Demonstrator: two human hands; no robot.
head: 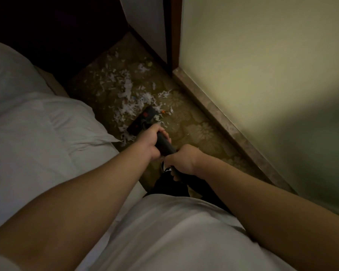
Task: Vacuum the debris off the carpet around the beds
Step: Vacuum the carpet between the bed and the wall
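As shredded paper [125, 89] litters the carpet [194, 132] between bed [47, 124] and wall [262, 65], my left hand [152, 142] and right hand [181, 160] both grip the vacuum wand [165, 146], its head [143, 119] at the pile's near edge (long strips could clog it).

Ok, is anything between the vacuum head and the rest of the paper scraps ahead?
Nothing visible. The vacuum head sits at the near edge of the paper scraps; the duvet corner lies close on its left, not across the path.
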